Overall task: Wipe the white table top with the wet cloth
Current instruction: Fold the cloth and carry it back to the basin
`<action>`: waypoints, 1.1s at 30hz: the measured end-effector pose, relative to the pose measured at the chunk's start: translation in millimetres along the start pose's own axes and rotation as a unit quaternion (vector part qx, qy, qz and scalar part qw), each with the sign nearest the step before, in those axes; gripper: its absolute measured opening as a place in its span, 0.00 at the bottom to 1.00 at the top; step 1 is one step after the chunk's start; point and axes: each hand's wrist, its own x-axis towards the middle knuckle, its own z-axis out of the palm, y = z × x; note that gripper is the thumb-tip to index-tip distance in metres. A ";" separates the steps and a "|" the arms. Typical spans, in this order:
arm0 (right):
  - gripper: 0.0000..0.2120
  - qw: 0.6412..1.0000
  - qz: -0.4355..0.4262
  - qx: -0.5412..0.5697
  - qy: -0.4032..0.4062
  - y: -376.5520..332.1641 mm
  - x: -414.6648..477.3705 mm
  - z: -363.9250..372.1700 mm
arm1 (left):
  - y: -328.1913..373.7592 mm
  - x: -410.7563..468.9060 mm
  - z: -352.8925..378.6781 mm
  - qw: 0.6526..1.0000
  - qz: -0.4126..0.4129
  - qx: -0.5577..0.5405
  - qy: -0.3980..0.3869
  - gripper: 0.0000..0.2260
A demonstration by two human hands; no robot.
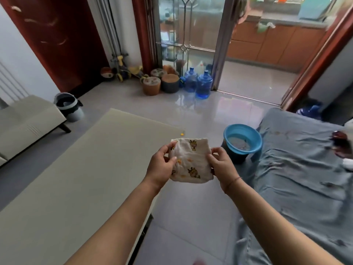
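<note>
A blue basin point(242, 139) with water stands on the floor right of the table point(76, 178), beside a grey-covered couch point(301, 169). A small yellow bit point(182, 134) lies near the table's far right corner. Above the table's right edge, the left hand point(162, 165) and right hand point(221, 165) pinch the folded cloth point(191, 161) by its sides, holding it between them.

Bare forearms, no sleeves; thin cord bracelet point(233, 181) on right wrist.

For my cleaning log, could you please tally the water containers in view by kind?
Large blue water jugs by the glass door: 2
Blue basin holding water: 1
Total: 3
A blue shape at far right is too hidden to tell.
</note>
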 end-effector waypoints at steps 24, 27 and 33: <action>0.07 0.970 0.049 0.019 0.236 14.4 341.3 -159.6 | 16.6 389.4 220.0 0.962 -0.050 0.103 -0.247 0.24; 0.07 0.965 0.071 0.014 0.253 29.2 372.9 -187.2 | 3.1 422.5 256.3 0.953 -0.060 0.123 -0.269 0.24; 0.08 0.959 0.122 -0.015 0.255 72.5 443.5 -252.5 | -41.7 487.2 337.5 0.937 -0.101 0.187 -0.276 0.26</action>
